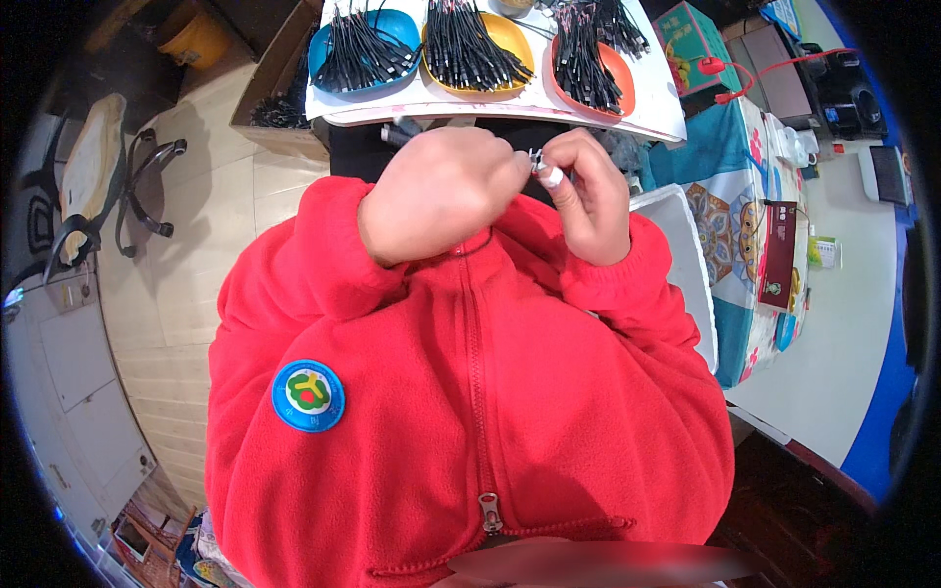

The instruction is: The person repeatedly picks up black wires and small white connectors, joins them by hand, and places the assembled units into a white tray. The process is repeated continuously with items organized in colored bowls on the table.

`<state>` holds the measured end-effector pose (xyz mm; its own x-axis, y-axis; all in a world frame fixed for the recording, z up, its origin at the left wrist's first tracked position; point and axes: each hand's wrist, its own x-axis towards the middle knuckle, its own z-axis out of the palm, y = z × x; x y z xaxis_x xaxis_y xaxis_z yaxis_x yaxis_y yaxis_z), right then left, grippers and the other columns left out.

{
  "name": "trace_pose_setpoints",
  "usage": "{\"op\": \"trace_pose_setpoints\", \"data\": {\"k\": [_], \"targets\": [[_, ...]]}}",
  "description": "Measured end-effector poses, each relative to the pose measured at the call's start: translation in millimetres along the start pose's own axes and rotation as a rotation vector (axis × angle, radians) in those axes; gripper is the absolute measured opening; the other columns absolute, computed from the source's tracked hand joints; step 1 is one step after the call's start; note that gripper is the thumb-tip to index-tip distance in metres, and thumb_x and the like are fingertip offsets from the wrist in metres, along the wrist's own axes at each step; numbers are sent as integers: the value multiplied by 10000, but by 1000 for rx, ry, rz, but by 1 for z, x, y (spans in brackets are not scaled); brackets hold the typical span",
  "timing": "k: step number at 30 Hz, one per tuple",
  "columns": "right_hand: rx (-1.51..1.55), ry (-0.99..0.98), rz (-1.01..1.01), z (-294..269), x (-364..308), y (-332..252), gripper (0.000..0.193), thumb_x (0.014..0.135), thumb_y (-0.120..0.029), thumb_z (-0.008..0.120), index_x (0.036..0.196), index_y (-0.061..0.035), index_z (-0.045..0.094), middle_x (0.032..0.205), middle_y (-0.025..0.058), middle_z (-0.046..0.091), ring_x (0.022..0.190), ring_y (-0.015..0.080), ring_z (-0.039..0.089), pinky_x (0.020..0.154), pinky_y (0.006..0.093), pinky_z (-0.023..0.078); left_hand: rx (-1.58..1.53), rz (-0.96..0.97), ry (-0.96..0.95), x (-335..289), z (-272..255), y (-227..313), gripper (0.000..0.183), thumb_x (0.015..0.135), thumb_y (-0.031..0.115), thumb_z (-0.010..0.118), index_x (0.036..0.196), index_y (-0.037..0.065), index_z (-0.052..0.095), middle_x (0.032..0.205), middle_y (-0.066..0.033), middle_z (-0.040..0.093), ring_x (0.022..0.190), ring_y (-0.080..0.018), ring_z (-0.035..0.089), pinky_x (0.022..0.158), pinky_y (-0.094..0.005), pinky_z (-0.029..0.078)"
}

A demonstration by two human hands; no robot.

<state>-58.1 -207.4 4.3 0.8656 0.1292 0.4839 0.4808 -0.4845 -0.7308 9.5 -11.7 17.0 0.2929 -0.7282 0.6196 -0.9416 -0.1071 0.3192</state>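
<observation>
My left hand [441, 191] is curled, its hold unclear; my right hand [591, 201] pinches a small part [536, 158] between the 2. A slackened pinch could drop it.

Out to our left, pale flooring [186, 323] ran beneath a wheeled chair [95, 176], light cabinet doors [80, 358] nearby; rightward, we spotted a patterned tablecloth [723, 137] beside a blue-edged white surface [851, 333]!

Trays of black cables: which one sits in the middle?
The yellow tray, between the blue tray on the left and the orange tray on the right.
</observation>
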Motion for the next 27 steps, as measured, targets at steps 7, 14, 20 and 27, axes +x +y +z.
{"op": "trace_pose_setpoints", "data": {"k": [7, 14, 20, 27], "targets": [[714, -35, 569, 3, -13, -2, 153, 940, -129, 553, 1005, 8, 567, 876, 27, 584, 798, 108, 540, 729, 272, 448, -56, -71, -14, -8, 2, 0, 249, 710, -4, 636, 958, -22, 617, 779, -149, 613, 685, -292, 619, 602, -355, 498], [-473, 135, -291, 1, -1, -10, 333, 623, 41, 696, 934, -38, 608, 887, 99, 600, 798, 286, 578, 693, 354, 464, -422, -408, 119, -10, 9, 3, 97, 801, 21, 652, 885, -28, 649, 766, -169, 639, 688, -325, 631, 596, -356, 503], [-38, -26, 242, 4, -5, -7, 151, 786, -11, 639, 919, -29, 569, 835, 59, 573, 772, 200, 552, 677, 320, 443, -33, -75, 119, -13, 17, 2, 229, 731, 31, 611, 941, -59, 608, 719, -140, 576, 639, -280, 590, 557, -352, 478], [1331, -254, 948, 4, -11, 1, 146, 944, -159, 553, 933, -14, 560, 826, 14, 534, 721, 107, 469, 711, 234, 429, -126, -42, 64, -20, 12, -7, 227, 716, -11, 633, 941, -42, 638, 769, -150, 610, 671, -255, 611, 617, -300, 496]]}}
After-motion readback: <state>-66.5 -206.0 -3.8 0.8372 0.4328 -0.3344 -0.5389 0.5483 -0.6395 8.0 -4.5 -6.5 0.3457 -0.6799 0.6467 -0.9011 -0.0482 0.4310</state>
